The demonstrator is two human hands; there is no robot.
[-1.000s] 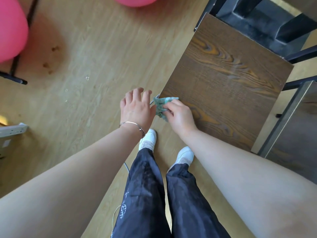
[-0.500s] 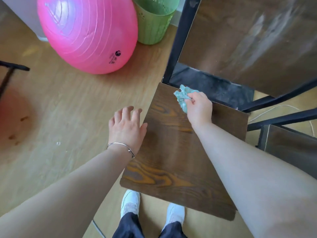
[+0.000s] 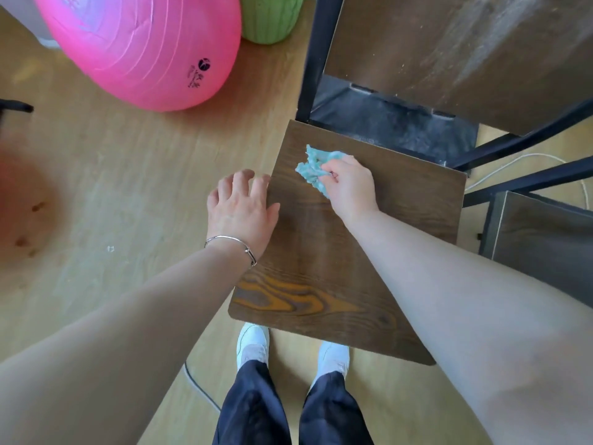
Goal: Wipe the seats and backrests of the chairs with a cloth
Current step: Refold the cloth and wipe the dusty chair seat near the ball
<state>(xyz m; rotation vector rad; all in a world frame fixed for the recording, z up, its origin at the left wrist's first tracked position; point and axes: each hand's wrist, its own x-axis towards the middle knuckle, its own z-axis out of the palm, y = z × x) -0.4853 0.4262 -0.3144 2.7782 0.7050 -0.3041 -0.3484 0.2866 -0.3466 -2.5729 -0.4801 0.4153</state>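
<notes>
Your left hand (image 3: 240,210) hangs at the seat's (image 3: 337,268) left edge, fingers (image 3: 240,183) spread loosely and holding nothing. Your right hand (image 3: 351,187) bunches the cloth (image 3: 313,170) in curled fingers on the seat's far left part, near the dusty backrest (image 3: 449,53).

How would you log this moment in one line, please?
right hand: grips teal cloth on chair seat | left hand: open at seat edge

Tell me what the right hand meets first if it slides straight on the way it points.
Likely nothing solid: the right hand, cloth leading, would run off the seat at its rear-left corner, just missing the black post, toward the pink ball. Depth is unclear.
</notes>
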